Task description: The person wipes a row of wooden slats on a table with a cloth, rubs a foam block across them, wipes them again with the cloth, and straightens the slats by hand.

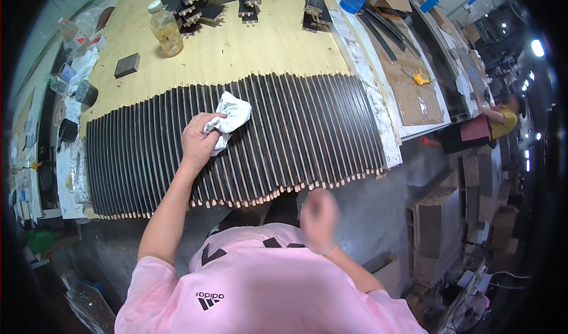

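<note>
The fingers [208,120] of the left hand [197,142] were clamped on a crumpled white cloth [235,114], just left of the centre of the frame, bunching it against the dark strips [296,127] beneath. Those strips stood side by side in a long row that began at the middle left and ran across to the right of centre, on a pale worktop [236,53]; their pale ends made an uneven line along the lower side.

In the upper left, above the row, lay a small dark block [126,66], and to its right stood a capped bottle [167,35] of yellowish liquid. Loose dark boards [195,1] were heaped at the top of the frame.

The step in hand looked like wiping the strips, with the cloth near the middle of the row. Which ones had been done could not be told. The next move seemed to call for a flat, even stroke along the strips, light enough not to push any out of line.

Right of centre, the right hand [319,220] was raised below the row, apart from the strips; it was blurred, so I could not tell how its fingers stood.
</note>
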Available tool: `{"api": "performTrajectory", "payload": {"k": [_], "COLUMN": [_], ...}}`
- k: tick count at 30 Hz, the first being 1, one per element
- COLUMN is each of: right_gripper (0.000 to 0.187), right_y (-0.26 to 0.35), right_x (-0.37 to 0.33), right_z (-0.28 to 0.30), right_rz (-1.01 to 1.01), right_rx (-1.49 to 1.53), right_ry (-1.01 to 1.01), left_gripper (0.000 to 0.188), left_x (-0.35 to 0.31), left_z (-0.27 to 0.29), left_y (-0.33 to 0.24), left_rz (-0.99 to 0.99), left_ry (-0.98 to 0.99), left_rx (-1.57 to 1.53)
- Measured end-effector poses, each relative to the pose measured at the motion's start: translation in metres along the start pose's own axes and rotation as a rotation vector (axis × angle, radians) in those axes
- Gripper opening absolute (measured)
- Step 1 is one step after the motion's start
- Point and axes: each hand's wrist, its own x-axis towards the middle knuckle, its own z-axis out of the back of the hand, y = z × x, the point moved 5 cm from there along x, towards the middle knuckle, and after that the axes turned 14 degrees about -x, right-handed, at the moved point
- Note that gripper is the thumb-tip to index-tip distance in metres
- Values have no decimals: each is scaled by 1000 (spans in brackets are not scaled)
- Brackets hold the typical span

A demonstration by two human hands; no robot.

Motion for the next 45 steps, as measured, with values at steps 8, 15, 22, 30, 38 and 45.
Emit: {"api": "performTrajectory", "payload": {"k": [8, 15, 22, 30, 38, 45], "right_gripper": [62, 72, 63, 65, 84, 101], "right_y": [50, 64, 58, 62, 94, 95], "right_x": [-1, 32, 49, 48, 79, 94], "right_z": [0, -32, -39, -38, 1, -8], "right_rz": [728, 892, 884, 900, 654, 647], "right_rx": [-466, -632, -716, -713, -714, -943], "right_ry": [-434, -284, -353, -340, -337, -170], "left_gripper": [29, 30, 18, 18, 26, 31], "left_x": [114, 208, 202, 195, 96, 102], "left_z": [6, -66, -106, -106, -93, -38], "left_y": [-16, 73, 76, 61, -84, -24], "left_rz": [165, 385, 612, 367, -406, -421], "left_ry": [-130, 154, 442, 375, 269, 416], "left_rx": [-443, -93, -26, 191, 155, 592]}}
